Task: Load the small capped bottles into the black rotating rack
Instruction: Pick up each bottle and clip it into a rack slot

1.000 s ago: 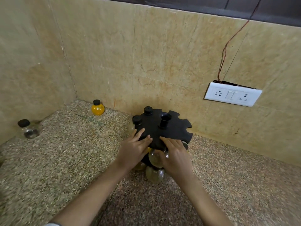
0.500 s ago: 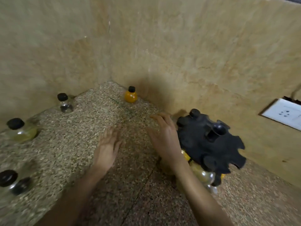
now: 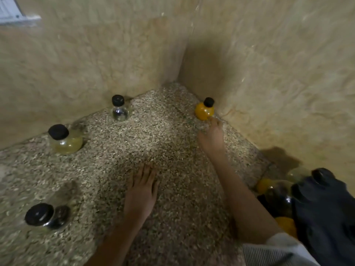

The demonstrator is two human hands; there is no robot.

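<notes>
The black rack stands at the near right on the speckled tabletop, with bottles hanging beneath its notched disc. The left hand lies flat, palm down, fingers extended and slightly apart, holding nothing. The right hand reaches far, fingers together, tips touching the orange bottle in the corner. Three black-capped bottles stand left: dark, yellowish, clear.

Dim, warm yellowish light. Heavy motion blur esp. at edges; speckled counter smeared lower left. Wide-angle bends the walls. Dark shadow in corner, small glare spots on orange bottle.
</notes>
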